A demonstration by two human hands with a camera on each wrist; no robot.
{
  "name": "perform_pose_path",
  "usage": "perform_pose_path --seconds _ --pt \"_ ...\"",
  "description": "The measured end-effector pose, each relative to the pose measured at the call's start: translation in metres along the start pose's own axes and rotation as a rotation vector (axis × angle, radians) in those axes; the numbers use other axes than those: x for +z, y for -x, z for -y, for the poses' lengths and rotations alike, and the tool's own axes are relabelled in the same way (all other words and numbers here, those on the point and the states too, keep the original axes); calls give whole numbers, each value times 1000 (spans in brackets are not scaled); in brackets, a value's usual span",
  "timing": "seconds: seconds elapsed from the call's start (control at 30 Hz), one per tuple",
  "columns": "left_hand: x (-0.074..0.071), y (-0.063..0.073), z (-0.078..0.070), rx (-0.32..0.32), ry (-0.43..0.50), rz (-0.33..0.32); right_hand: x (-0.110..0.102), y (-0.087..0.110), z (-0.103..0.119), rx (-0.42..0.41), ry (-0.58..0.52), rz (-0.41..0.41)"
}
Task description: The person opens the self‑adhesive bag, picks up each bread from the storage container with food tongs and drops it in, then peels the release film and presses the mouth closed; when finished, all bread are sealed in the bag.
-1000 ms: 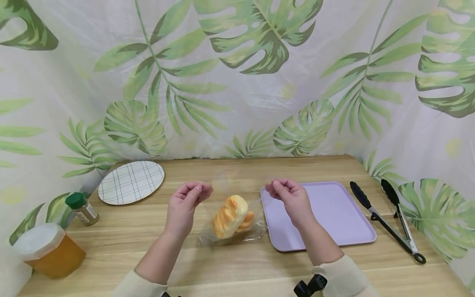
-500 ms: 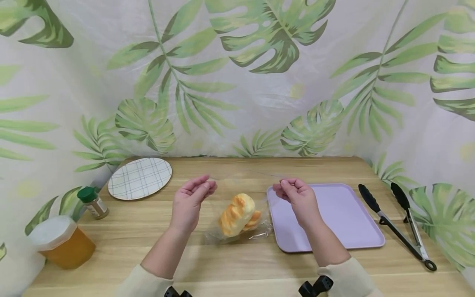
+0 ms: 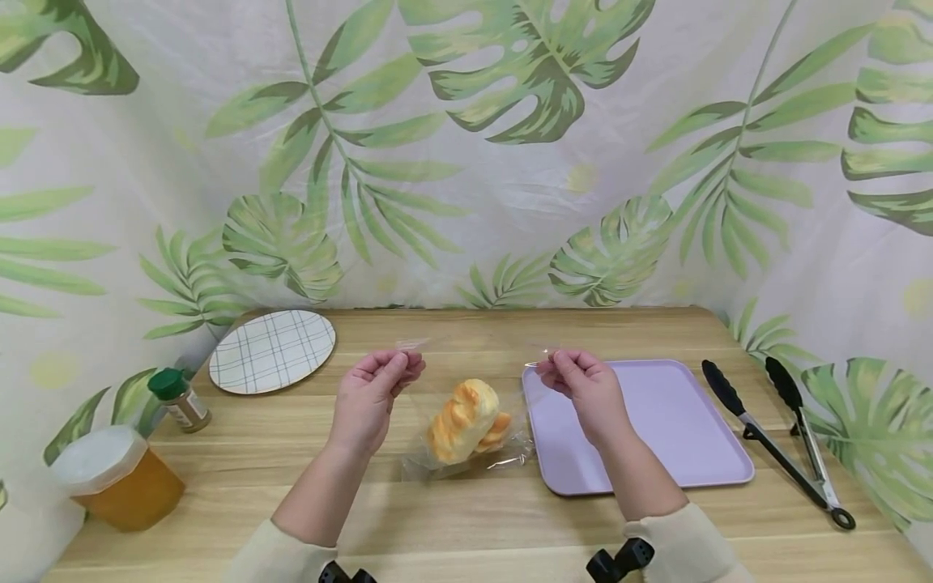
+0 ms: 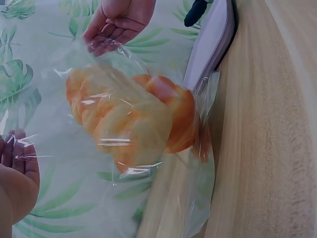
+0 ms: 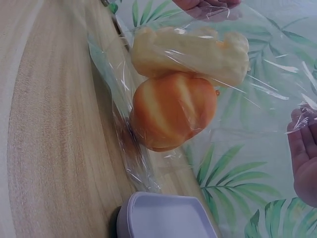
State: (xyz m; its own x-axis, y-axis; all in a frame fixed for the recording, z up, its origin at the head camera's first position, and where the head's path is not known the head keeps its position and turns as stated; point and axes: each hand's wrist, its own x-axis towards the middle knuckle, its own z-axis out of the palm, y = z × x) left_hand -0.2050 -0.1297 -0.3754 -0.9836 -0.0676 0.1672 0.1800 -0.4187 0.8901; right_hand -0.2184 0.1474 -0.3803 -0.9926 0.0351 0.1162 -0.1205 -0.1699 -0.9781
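Note:
A clear plastic bag [image 3: 477, 380] stands on the wooden table [image 3: 452, 518] with two golden bread rolls [image 3: 462, 419] inside. My left hand [image 3: 382, 385] pinches the bag's left top edge. At the right top edge my right hand [image 3: 576, 380] pinches the film, so the mouth is stretched between them. The left wrist view shows the rolls [image 4: 129, 119] through the film, with the right hand [image 4: 116, 22] beyond. In the right wrist view the rolls [image 5: 178, 89] sit in the bag [image 5: 124, 129] above the tray corner [image 5: 163, 218].
A lilac tray [image 3: 656, 429] lies just right of the bag. Black-tipped tongs [image 3: 773, 429] lie at the far right. At the back left sit a checked oval plate [image 3: 273, 350], a green-capped spice jar [image 3: 178, 398] and a tub of amber liquid [image 3: 112, 478].
The hands stay pinched on the bag's top edge and have barely shifted; the bag's mouth is drawn a little more taut. The head camera has moved slightly.

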Motion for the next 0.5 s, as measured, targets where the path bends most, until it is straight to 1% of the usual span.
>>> perform_pose_path --seconds 0.1,0.3,0.5 --pt "-1 -1 -1 -15 -9 -4 -1 1 1 8 -54 20" --pt "-3 -2 -1 -43 7 -5 -5 1 5 52 -160 103" --pt "-2 -2 -1 -54 35 3 -7 -2 5 68 -162 148"
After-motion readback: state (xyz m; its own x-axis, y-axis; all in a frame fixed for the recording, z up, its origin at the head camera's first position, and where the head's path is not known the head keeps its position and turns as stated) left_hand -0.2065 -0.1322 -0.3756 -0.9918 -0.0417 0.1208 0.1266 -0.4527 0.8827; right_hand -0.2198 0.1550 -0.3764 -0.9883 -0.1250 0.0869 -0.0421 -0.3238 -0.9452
